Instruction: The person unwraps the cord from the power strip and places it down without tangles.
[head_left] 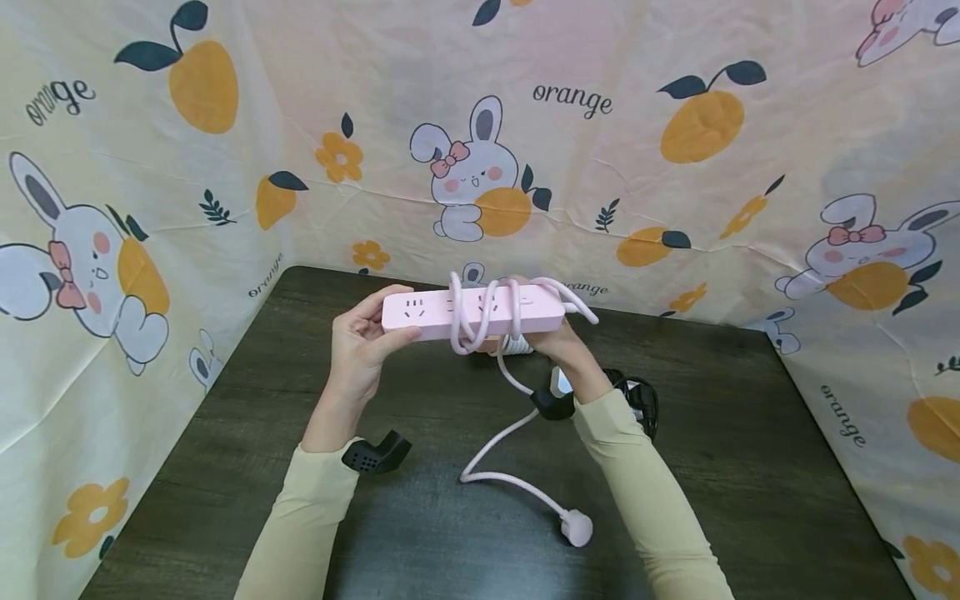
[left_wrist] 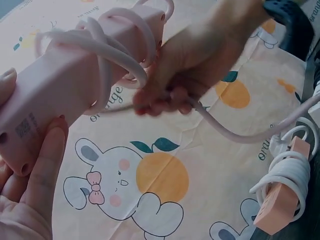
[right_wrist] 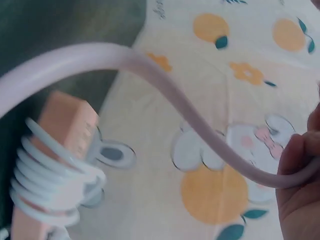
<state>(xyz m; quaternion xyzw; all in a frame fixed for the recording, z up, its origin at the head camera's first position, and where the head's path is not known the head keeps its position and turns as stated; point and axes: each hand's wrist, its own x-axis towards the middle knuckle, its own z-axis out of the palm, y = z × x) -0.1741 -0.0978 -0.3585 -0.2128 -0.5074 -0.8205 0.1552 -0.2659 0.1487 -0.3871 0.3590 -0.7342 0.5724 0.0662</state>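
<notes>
A pink power strip (head_left: 431,310) is held up above the dark table, with its pale pink cord (head_left: 459,317) looped several times round its body. My left hand (head_left: 356,343) grips the strip's left end, thumb on the near side. Behind the strip's right end, my right hand (left_wrist: 192,65) holds the cord in curled fingers, seen best in the left wrist view; the head view largely hides those fingers. From there the cord runs down to its plug (head_left: 577,527), which lies on the table. In the right wrist view only part of the right hand (right_wrist: 300,195) shows, holding the cord.
Near the table's back edge lies an orange-pink power strip (left_wrist: 275,210) wrapped in white cord (left_wrist: 284,175). A black coiled cable (head_left: 643,404) and a white item (head_left: 560,382) sit beside the right forearm. Patterned cloth (head_left: 570,167) surrounds the dark table (head_left: 712,433).
</notes>
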